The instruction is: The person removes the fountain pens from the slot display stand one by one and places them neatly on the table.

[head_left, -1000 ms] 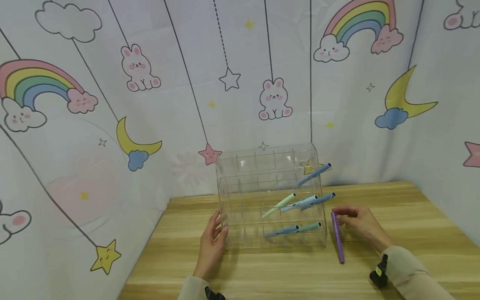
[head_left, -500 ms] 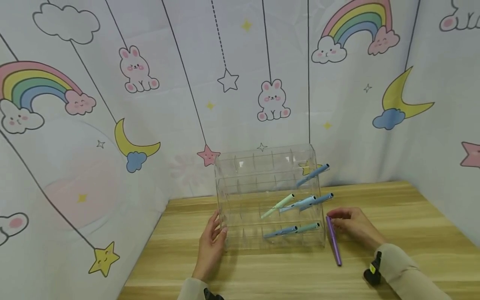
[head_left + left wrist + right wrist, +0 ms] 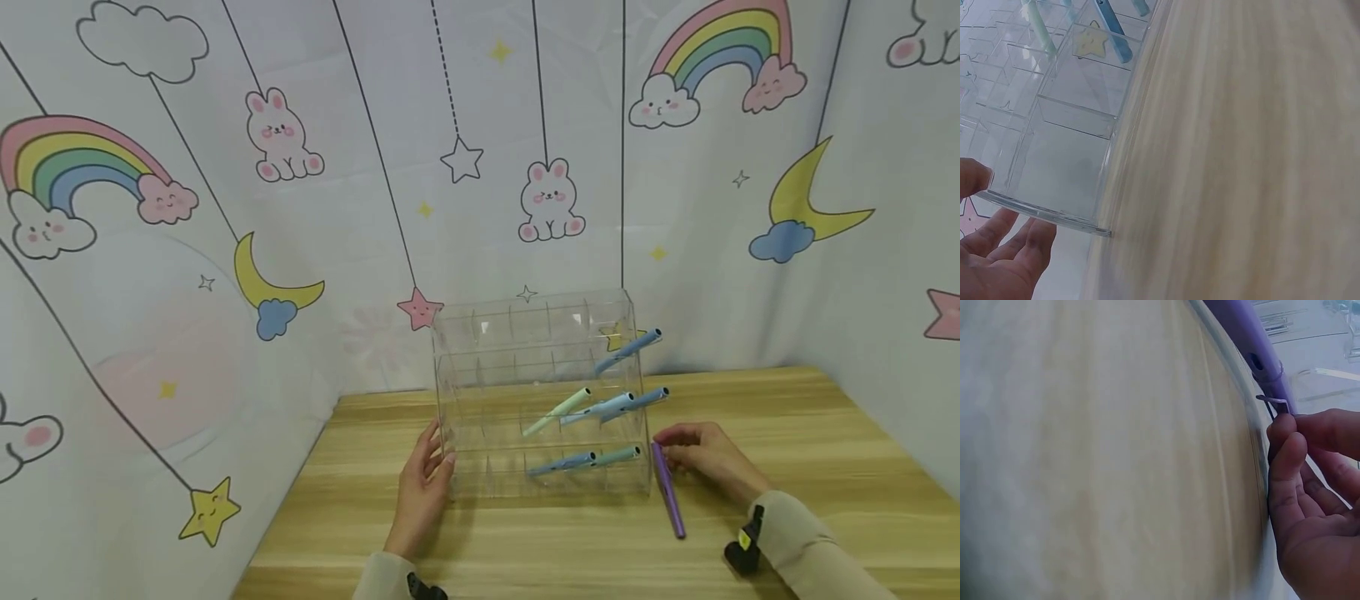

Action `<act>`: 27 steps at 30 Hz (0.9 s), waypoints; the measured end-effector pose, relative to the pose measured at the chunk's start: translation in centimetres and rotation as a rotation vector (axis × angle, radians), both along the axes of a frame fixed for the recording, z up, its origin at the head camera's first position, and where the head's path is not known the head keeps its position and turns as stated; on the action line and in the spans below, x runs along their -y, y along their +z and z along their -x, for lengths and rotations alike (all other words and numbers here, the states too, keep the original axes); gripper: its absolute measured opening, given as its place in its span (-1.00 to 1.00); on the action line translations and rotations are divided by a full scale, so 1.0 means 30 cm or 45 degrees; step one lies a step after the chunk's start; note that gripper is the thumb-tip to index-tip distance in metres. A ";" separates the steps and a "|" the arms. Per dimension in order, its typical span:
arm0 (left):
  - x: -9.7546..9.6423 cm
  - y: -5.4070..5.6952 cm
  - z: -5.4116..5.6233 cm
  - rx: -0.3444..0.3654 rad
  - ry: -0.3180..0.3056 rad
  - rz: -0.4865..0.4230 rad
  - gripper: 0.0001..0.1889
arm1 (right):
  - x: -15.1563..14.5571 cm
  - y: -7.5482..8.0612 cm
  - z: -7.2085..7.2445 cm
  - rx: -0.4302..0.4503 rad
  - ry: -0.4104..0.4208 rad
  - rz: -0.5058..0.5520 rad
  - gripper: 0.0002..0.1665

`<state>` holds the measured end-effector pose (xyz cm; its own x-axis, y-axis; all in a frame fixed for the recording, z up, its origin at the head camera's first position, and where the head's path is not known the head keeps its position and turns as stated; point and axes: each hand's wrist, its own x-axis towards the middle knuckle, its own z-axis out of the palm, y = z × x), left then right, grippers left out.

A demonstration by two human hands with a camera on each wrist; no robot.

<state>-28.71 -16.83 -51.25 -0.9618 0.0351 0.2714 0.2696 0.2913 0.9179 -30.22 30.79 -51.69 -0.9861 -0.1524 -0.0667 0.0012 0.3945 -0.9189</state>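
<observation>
A clear acrylic pen organizer point(image 3: 471, 477) with rows of small compartments stands on the wooden table. My left hand point(image 3: 423, 496) holds its left side wall; the left wrist view shows the thumb on one side of the panel edge and the fingers point(image 3: 1035, 247) on the other. Just right of the organizer, my right hand point(image 3: 712, 460) pinches a purple pen point(image 3: 668, 492) by its clip end, between thumb and fingertips. The pen slants, its lower end pointing toward the table's front. In the right wrist view the pen's barrel point(image 3: 1241, 328) runs upward from the fingertips.
Several pens lean in the organizer's right half: a blue pen point(image 3: 628, 351) high up, a light green pen point(image 3: 558, 411) and a light blue pen point(image 3: 598, 409) midway, a green pen point(image 3: 618, 455) low down. A patterned curtain point(image 3: 360, 250) hangs behind the table point(image 3: 547, 550).
My right hand has shifted slightly left, toward the organizer, and the purple pen has come a little nearer the front. The left hand keeps its hold on the organizer.
</observation>
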 end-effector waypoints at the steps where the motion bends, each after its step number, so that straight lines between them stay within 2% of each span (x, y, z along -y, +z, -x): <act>1: 0.001 0.000 0.000 0.000 0.001 0.001 -0.34 | 0.001 -0.001 -0.001 -0.003 -0.004 -0.013 -0.58; 6: 0.000 0.000 -0.003 0.014 0.002 0.001 -0.34 | 0.012 0.005 -0.008 -0.008 -0.034 -0.076 -0.61; 12: -0.001 -0.001 -0.002 0.010 0.002 -0.004 -0.33 | 0.015 0.012 -0.015 -0.001 -0.055 -0.058 -0.59; 19: -0.003 -0.004 0.002 0.000 0.013 0.003 -0.34 | 0.025 0.010 -0.028 -0.023 0.012 -0.064 -0.53; 27: -0.006 -0.008 0.003 0.007 0.024 0.016 -0.34 | 0.045 0.022 -0.043 -0.045 0.009 -0.160 -0.62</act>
<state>-28.80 -16.65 -51.50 -0.9639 0.0206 0.2655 0.2588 0.3075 0.9157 -28.93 29.45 -51.04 -0.9871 -0.1518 -0.0508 -0.0335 0.5066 -0.8615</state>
